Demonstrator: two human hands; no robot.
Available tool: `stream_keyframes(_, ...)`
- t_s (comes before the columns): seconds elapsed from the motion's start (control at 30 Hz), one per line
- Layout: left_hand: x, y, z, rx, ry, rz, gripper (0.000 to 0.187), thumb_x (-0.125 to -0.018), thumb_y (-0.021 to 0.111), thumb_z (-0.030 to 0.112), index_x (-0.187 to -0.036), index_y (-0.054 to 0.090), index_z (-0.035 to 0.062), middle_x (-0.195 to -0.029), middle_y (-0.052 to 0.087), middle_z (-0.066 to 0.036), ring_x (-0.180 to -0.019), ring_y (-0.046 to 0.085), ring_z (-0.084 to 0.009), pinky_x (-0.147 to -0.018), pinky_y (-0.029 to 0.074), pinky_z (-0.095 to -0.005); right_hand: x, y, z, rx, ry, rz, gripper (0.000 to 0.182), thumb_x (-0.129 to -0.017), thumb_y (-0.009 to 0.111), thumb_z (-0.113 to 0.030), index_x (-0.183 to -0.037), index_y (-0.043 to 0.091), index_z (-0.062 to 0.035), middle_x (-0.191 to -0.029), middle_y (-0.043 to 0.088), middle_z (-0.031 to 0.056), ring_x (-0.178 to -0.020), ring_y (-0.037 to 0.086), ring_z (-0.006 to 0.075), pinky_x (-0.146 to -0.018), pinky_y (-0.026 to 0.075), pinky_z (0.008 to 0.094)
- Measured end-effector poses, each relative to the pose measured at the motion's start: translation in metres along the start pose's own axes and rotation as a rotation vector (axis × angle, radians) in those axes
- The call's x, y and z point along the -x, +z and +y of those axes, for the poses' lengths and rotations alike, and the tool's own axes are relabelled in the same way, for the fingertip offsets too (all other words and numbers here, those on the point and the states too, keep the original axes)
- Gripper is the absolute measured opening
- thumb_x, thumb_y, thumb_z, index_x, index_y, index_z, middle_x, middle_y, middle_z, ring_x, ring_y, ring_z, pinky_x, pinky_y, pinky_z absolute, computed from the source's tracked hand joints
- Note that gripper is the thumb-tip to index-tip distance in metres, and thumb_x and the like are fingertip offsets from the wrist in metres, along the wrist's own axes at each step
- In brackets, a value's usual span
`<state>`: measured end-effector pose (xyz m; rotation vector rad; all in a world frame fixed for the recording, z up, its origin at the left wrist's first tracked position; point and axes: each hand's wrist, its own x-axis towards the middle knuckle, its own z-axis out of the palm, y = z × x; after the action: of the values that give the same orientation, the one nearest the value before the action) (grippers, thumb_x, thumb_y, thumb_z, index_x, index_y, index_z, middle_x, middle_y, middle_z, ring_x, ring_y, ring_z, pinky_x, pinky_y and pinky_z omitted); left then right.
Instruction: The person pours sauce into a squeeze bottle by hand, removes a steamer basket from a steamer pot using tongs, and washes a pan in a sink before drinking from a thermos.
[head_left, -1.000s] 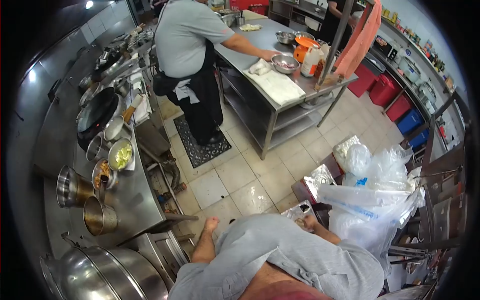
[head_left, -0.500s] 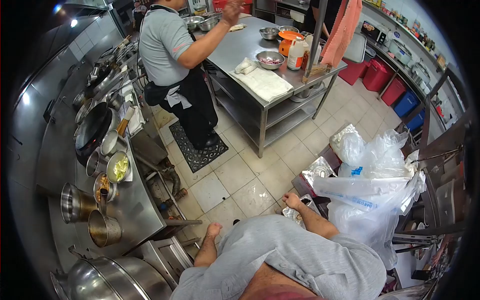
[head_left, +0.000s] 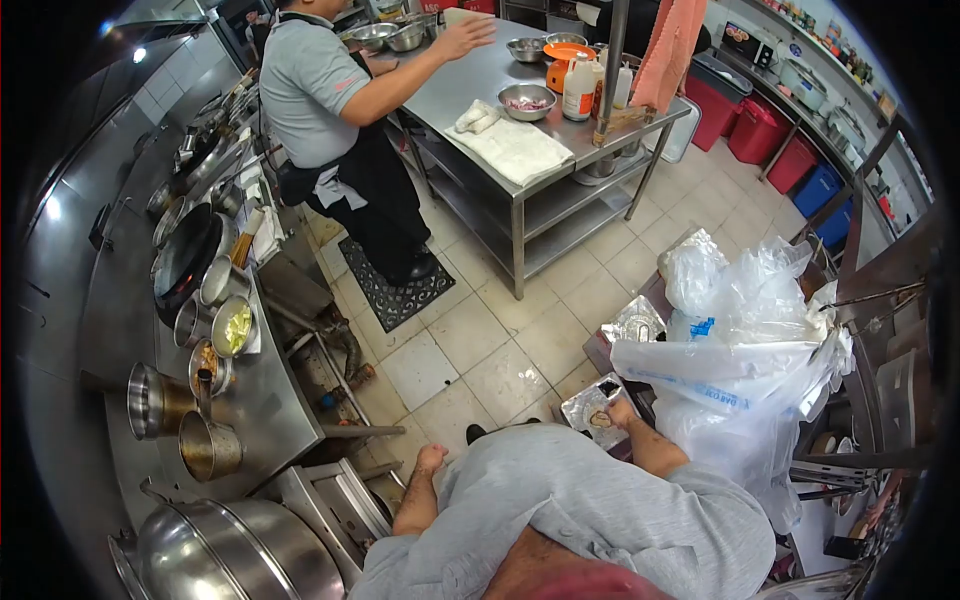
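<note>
My left hand [head_left: 432, 458] hangs at my left side with its fingers curled in, and nothing shows in it. It is near the metal drawer frame [head_left: 345, 500] below the counter. My right hand [head_left: 622, 413] reaches down over the right edge of a foil-lined tray [head_left: 577, 408] close to the floor. Dark bits and a pale round piece show on the foil. Its fingers are small in view and partly hidden, so I cannot tell how they are held. Clear plastic bags [head_left: 740, 300] hang just right of that hand.
Another person [head_left: 320, 100] stands on a black mat [head_left: 397, 290] at the steel table [head_left: 460, 90], one arm over it. A bowl [head_left: 527, 102] and folded cloth [head_left: 515, 148] lie there. The left counter [head_left: 275, 425] holds a saucepan [head_left: 210, 447] and several bowls; a large steel pot [head_left: 235, 550] stands nearby.
My right hand has moved right and over the foil-lined tray, more of which now shows. My left hand has barely moved. The other person's raised arm has come down toward the table.
</note>
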<state>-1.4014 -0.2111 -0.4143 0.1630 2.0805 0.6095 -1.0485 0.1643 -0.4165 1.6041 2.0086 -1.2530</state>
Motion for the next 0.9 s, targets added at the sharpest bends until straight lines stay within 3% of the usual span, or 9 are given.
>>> stream_keyframes(0.13,0.009,0.016,0.0,-0.053,0.058,0.042,0.021,-0.072,0.065,0.021,-0.079,0.063,0.0014,-0.072,0.063,-0.01,-0.068,0.059,-0.0202,-0.066,0.047,-0.0344,-0.005,0.011,0.003,0.143,-0.059,0.0,0.033,-0.076,0.052,-0.032,-0.09,0.067,-0.0064,-0.093,0.064,0.0167,-0.084,0.062,0.0335,-0.075,0.049,0.0395)
stream_keyframes(0.17,0.011,0.022,-0.003,-0.024,0.129,0.062,0.022,-0.072,0.065,0.022,-0.079,0.063,0.0013,-0.073,0.063,-0.011,-0.068,0.059,-0.0203,-0.066,0.047,-0.0344,-0.012,0.014,0.006,0.145,-0.197,0.013,0.026,-0.081,0.053,-0.024,-0.091,0.066,-0.0038,-0.066,0.063,0.0129,-0.049,0.057,0.0202,-0.046,0.046,0.0328)
stream_keyframes(0.2,0.013,0.029,-0.007,-0.016,0.121,0.059,0.022,-0.072,0.065,0.022,-0.079,0.063,0.0013,-0.073,0.063,-0.011,-0.068,0.059,-0.0203,-0.066,0.047,-0.0344,-0.017,0.015,0.013,0.155,-0.195,0.007,0.026,-0.081,0.053,-0.024,-0.091,0.066,-0.0038,-0.066,0.063,0.0129,-0.049,0.057,0.0202,-0.046,0.046,0.0328)
stream_keyframes(0.47,0.018,0.045,-0.038,-0.161,0.15,-0.072,0.029,-0.073,0.064,0.026,-0.085,0.064,-0.0004,-0.085,0.064,-0.017,-0.081,0.061,-0.0251,-0.075,0.047,-0.0345,0.02,0.01,0.003,0.102,-0.254,0.075,0.027,-0.079,0.058,-0.022,-0.092,0.064,0.001,-0.082,0.065,0.0168,-0.077,0.062,0.0242,-0.072,0.047,0.0354)
stream_keyframes(0.63,0.026,0.044,-0.042,-0.137,0.134,-0.122,0.031,-0.074,0.064,0.027,-0.086,0.063,-0.0013,-0.085,0.064,-0.019,-0.082,0.06,-0.0289,-0.076,0.046,-0.0367,0.132,-0.003,-0.02,-0.135,-0.259,-0.031,0.027,-0.08,0.057,-0.024,-0.09,0.066,-0.0003,-0.07,0.063,0.0132,-0.053,0.059,0.0212,-0.05,0.048,0.0325)
stream_keyframes(0.73,0.029,0.048,-0.047,-0.088,0.195,-0.143,0.032,-0.074,0.064,0.028,-0.087,0.064,-0.0006,-0.086,0.064,-0.018,-0.082,0.06,-0.0295,-0.075,0.046,-0.0377,0.137,0.022,0.033,0.049,-0.142,-0.012,0.031,-0.077,0.057,-0.027,-0.092,0.065,-0.0008,-0.086,0.064,0.0176,-0.084,0.062,0.0256,-0.077,0.047,0.0347)
stream_keyframes(0.8,0.04,0.053,-0.053,-0.138,0.286,-0.122,0.032,-0.074,0.063,0.028,-0.089,0.063,-0.0002,-0.086,0.064,-0.017,-0.08,0.06,-0.0275,-0.076,0.046,-0.0377,0.132,0.036,0.063,0.295,0.018,-0.127,0.025,-0.079,0.058,-0.024,-0.088,0.067,-0.0024,-0.062,0.061,0.01,-0.047,0.056,0.0194,-0.046,0.046,0.0309)
stream_keyframes(0.83,0.047,0.059,-0.057,-0.112,0.276,-0.129,0.032,-0.074,0.063,0.028,-0.089,0.063,-0.0002,-0.086,0.064,-0.017,-0.08,0.06,-0.0275,-0.076,0.046,-0.0377,0.121,0.046,0.089,0.381,-0.106,-0.1,0.026,-0.078,0.058,-0.024,-0.088,0.066,-0.0014,-0.067,0.063,0.0111,-0.05,0.057,0.0199,-0.05,0.047,0.0307)
stream_keyframes(0.9,0.063,0.078,-0.07,-0.038,0.214,-0.209,0.02,-0.08,0.06,0.026,-0.078,0.059,0.0061,-0.06,0.052,-0.003,-0.051,0.045,-0.0151,-0.044,0.038,-0.0338,0.134,0.055,0.094,0.369,-0.168,-0.062,0.026,-0.078,0.058,-0.024,-0.089,0.066,-0.0012,-0.069,0.063,0.0117,-0.052,0.058,0.0198,-0.052,0.048,0.0308)
